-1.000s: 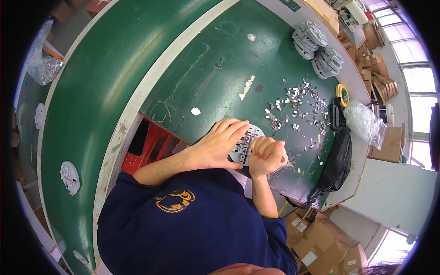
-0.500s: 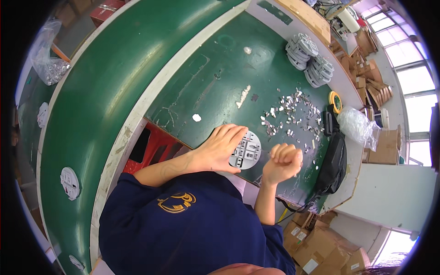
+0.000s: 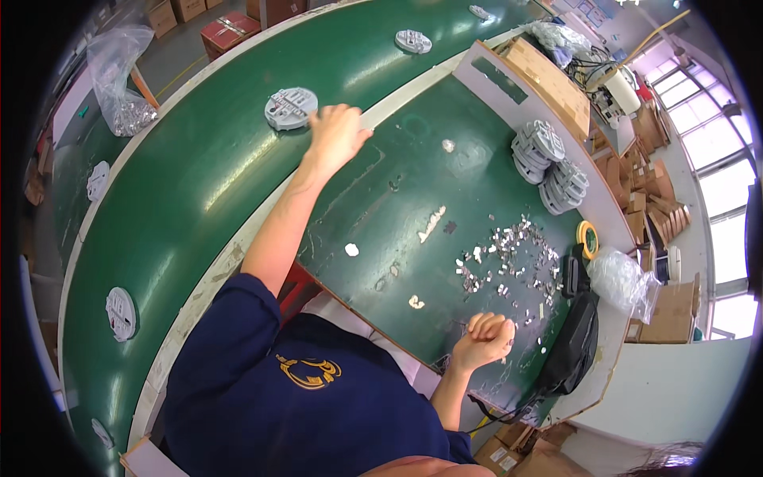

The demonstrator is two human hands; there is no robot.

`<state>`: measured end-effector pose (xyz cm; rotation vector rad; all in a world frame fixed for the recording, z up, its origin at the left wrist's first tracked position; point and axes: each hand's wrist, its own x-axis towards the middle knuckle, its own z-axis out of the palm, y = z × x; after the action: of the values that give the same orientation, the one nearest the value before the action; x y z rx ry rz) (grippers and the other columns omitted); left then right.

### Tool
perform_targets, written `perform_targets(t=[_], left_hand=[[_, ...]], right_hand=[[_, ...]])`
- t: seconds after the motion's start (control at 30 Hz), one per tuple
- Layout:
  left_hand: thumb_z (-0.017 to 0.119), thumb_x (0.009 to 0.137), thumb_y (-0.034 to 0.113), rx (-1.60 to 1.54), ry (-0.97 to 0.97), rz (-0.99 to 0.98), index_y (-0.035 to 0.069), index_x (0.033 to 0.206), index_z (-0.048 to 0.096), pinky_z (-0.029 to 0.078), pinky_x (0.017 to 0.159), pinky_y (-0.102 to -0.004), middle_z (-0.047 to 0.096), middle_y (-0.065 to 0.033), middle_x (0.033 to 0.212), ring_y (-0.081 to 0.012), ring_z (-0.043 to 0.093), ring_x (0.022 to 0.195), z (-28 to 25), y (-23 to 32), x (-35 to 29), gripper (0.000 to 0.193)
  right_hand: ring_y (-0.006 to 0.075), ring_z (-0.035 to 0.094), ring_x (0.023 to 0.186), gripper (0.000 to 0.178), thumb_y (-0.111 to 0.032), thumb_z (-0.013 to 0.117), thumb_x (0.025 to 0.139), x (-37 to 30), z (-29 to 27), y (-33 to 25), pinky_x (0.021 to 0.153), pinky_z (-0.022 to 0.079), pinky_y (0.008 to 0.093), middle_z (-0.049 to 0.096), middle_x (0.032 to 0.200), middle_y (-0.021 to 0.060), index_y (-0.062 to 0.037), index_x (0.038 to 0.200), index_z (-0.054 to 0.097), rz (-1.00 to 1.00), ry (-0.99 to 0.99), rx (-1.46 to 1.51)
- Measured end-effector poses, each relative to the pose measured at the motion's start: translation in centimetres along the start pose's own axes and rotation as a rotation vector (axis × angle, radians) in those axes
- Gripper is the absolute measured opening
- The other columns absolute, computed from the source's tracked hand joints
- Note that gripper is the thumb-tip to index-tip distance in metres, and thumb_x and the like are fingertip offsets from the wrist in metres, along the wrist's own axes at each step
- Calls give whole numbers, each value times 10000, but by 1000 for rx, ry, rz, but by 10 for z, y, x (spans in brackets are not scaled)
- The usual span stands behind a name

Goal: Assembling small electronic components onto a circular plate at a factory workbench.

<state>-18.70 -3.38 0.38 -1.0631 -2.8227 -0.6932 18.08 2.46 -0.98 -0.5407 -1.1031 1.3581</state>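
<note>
"Containers?"
"One clear bag point(image 3: 119, 63), small shiny pieces point(image 3: 133, 118) in its bottom."
"Hands?"
"Left hand point(image 3: 337, 137): at right rim of grey disc point(image 3: 291, 109), on green belt point(image 3: 230, 151); grip, cannot tell. Right hand point(image 3: 483, 340): curled closed over table point(image 3: 381, 215)."
"Edges, room?"
"Pale ledge point(image 3: 218, 278) between belt and table; room between the hands, white scrap point(image 3: 351, 250) therein."

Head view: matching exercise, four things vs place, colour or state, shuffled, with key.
1. Left hand
2. Right hand
3. Tape roll
4. Gray discs on the workbench

A. Yellow
B. In two stacks
C. Fingers at a disc on the curved green belt
D. Curled, above the workbench

Pairs: 1-C, 2-D, 3-A, 4-B
</note>
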Motion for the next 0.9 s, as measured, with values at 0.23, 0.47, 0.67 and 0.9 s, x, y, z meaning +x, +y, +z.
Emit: perform_targets(t=[0.23, 0.47, 0.67, 0.9], left_hand=[[649, 858, 162, -184, 100, 148, 35, 1224, 610, 435, 984, -536, 580, -159, 1294, -353, 527, 1223, 89, 15, 156, 389], [536, 862, 34, -6, 185, 137, 108, 1405, 431, 432, 999, -597, 361, -106, 1519, -410, 433, 1310, 132, 23, 276, 558], [522, 876, 4, 80, 73, 237, 87, 1225, 601, 487, 972, -470, 532, -145, 1308, -393, 562, 1167, 139, -8, 304, 367], [595, 894, 28, -268, 343, 698, 42, 1081, 637, 497, 849, -403, 616, -126, 1044, -320, 606, 979, 87, 49, 190, 192]], right_hand=[[90, 253, 422, 400, -107, 408, 996, -1, -4, 3, 398, 273, 254, 279, 510, 0, -104, 614, 292, -113, 77, -23], [101, 282, 433, 360, -97, 473, 980, -7, -8, 20, 407, 284, 253, 311, 527, 2, -80, 644, 345, -361, -30, -294], [106, 334, 459, 347, -103, 515, 970, -3, -10, 20, 416, 311, 249, 385, 568, 25, -57, 655, 376, -418, -21, -323], [165, 565, 637, 51, -17, 638, 873, 64, -19, -6, 611, 458, 277, 619, 778, 90, 24, 902, 649, 54, -243, -1047]])
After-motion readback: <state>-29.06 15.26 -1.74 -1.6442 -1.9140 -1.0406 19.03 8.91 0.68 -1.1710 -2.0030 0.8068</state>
